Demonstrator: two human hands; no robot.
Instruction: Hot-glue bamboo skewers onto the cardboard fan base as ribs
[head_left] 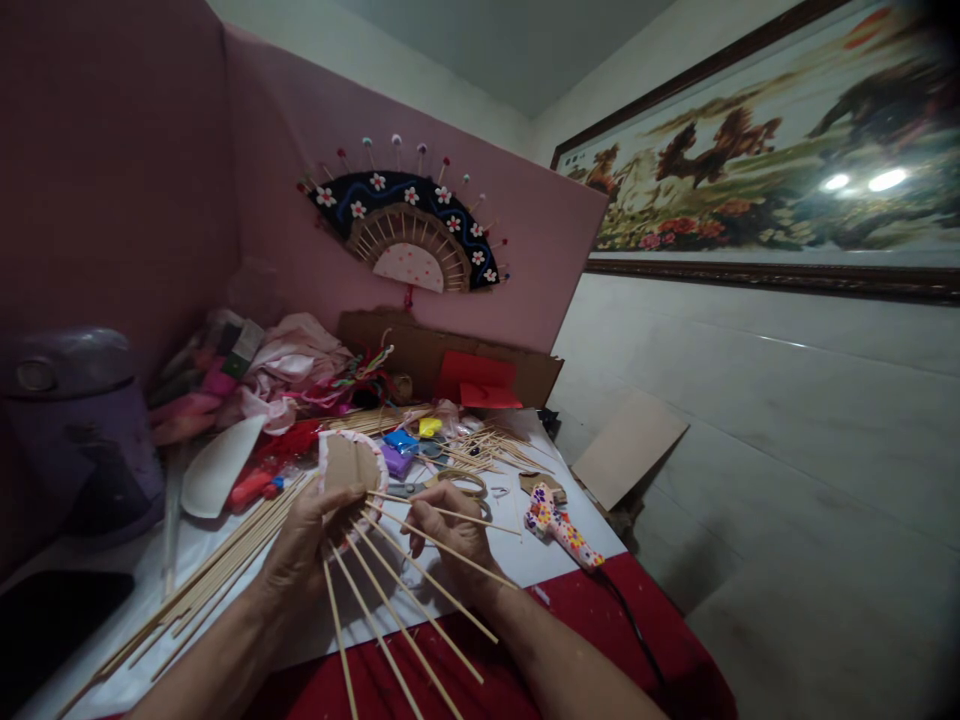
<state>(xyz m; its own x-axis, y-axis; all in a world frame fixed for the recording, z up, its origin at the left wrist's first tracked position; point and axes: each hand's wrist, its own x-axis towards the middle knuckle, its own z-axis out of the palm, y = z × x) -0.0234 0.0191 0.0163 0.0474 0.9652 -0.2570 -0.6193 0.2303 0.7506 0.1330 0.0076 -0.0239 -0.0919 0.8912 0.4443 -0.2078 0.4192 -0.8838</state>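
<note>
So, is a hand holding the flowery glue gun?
No, the glue gun lies apart from the left hand and the right hand.

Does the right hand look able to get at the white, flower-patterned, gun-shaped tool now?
Probably yes: the tool lies near the right hand, and nothing bulky seems to block the way, only thin pale wooden sticks. The hand's grip appears closed on one, likely needing release first.

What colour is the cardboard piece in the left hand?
The cardboard piece is brown, its rim whitish and pink; see head view.
</note>
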